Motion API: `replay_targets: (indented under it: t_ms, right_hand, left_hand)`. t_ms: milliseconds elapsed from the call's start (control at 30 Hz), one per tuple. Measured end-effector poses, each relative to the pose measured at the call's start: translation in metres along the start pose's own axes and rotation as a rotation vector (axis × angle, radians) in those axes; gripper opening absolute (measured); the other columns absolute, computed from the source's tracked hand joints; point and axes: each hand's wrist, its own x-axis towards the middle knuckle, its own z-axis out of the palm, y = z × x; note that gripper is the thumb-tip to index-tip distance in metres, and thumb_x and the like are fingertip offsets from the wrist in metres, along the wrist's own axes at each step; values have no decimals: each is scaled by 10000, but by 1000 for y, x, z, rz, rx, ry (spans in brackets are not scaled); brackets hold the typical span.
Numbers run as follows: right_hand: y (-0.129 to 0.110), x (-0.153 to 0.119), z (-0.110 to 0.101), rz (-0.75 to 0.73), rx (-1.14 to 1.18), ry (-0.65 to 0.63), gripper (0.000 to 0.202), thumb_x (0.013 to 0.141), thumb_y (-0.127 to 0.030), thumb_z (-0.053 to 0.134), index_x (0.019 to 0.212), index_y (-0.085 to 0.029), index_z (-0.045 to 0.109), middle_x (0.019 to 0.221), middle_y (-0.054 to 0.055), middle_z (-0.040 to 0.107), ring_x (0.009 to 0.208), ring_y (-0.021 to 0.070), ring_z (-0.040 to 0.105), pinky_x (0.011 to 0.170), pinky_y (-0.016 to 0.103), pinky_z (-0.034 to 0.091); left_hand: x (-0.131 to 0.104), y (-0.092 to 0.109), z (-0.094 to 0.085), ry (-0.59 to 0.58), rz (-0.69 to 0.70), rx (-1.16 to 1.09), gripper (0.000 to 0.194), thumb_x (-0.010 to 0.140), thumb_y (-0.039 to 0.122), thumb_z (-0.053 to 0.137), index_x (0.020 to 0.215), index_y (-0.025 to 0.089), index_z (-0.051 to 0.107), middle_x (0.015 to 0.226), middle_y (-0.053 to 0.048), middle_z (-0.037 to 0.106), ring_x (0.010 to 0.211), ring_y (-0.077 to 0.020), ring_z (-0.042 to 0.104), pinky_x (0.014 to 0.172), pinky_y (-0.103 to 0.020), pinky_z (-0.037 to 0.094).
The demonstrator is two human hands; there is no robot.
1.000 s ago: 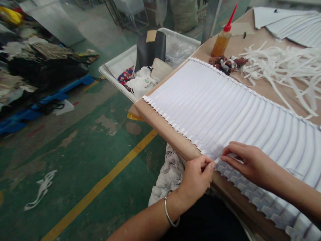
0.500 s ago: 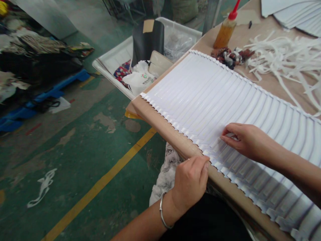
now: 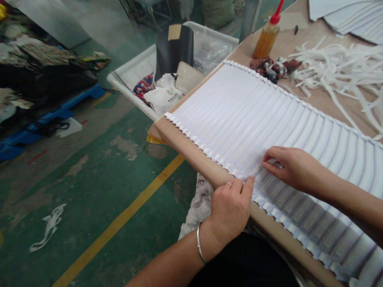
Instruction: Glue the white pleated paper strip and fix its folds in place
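White panel [image 3: 239,111] – a row of long, narrow, ridged white strips – lies across the corner of the paper-covered table [image 3: 191,154]. Small tabs run along both long edges; the near edge follows the table's edge. The far end lies flat; toward the person the ridges stand fuller, partly in shadow.

Left hand [image 3: 230,205]: index finger laid out straight, its tip on the near tabs; other fingers bent, thumb hidden, so cannot tell whether anything is pinched beneath. Ring and bracelet [image 3: 199,243] on this side. Right hand [image 3: 291,165]: over the panel, thumb and forefinger tips drawn together in a pinch; what sits between them is too small to tell.

Change: one second ago both hands met at the near edge; half a second ago the left was lower, at the very rim. Now its finger rests on the tabs, while the right has stayed apart. Reading: the edge is being pressed or felt rather than pulled – a judgement.

Further out: patterned cloth [image 3: 265,65] just beyond the far edge, red-tipped bottle [image 3: 266,40] behind it, loose white strips [image 3: 332,63] to the right. Beyond the table, white bin [image 3: 128,94] with black sheet [image 3: 175,52] and plastic bag [image 3: 164,95].
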Motion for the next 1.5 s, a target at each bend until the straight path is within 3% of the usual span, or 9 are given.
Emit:
replay_targets:
  t_ms: [133, 467, 700, 867, 1033, 1167, 1333, 1500]
  right_hand:
    - [11, 4, -9, -10, 50, -38, 199, 935, -387, 598, 868, -240, 715, 832, 40, 769, 702, 200, 707, 666, 314, 477]
    - [73, 38, -59, 52, 21, 4, 202, 898, -427, 641, 834, -251, 716, 781, 48, 758, 702, 221, 704, 674, 330, 484]
    - [91, 48, -47, 124, -54, 24, 197, 891, -419, 641, 816, -262, 733, 758, 32, 743, 730, 229, 698, 707, 338, 488]
    - [86, 48, -52, 119, -86, 21, 183, 887, -410, 663, 799, -267, 738, 723, 24, 740, 695, 230, 689, 670, 336, 471]
    - [80, 51, -62, 154, -76, -82, 182, 876, -398, 659, 774, -262, 723, 697, 26, 732, 652, 224, 676, 632, 330, 453]
    - [83, 51, -55, 162, -107, -37, 175, 861, -392, 652, 762, -262, 714, 688, 25, 720, 637, 216, 656, 621, 327, 426]
    - [93, 50, -49, 131, -99, 4, 208, 874, -439, 672, 779, -263, 731, 694, 23, 721, 649, 213, 659, 628, 323, 430]
    - [118, 56, -67, 168, -40, -15, 212, 886, -441, 671, 800, -257, 730, 713, 21, 734, 676, 214, 682, 643, 326, 465]
  left_hand:
    - [2, 2, 0, -24, -17, 0, 369, 1040, 148, 631, 1405, 190, 661, 903, -17, 684, 764, -218, 672, 609, -372, 545]
    - [3, 6, -3, 34, -34, -2, 394, 960, 59, 647, 1338, 166, 664, 868, -6, 692, 723, -212, 683, 585, -363, 547]
    - [6, 7, -5, 47, -40, -28, 423, 915, 9, 629, 1307, 165, 652, 865, 0, 698, 677, -217, 679, 573, -361, 554]
    - [7, 5, -4, 57, -33, -38, 444, 895, -8, 604, 1301, 169, 638, 870, -3, 706, 666, -234, 685, 548, -381, 545]
    - [7, 4, -3, 64, -33, -26, 437, 901, -9, 575, 1294, 172, 636, 859, -5, 709, 659, -232, 690, 531, -369, 528]
    - [8, 2, -3, 59, -29, -42, 415, 913, 6, 565, 1286, 174, 636, 860, -8, 714, 650, -234, 690, 528, -373, 532]
    - [8, 2, -3, 80, -21, -31, 386, 939, 8, 534, 1269, 176, 641, 837, -4, 708, 620, -234, 683, 508, -382, 524]
    - [9, 1, -4, 91, -15, -37, 398, 940, 9, 493, 1272, 174, 638, 832, -8, 711, 608, -235, 689, 506, -390, 530]
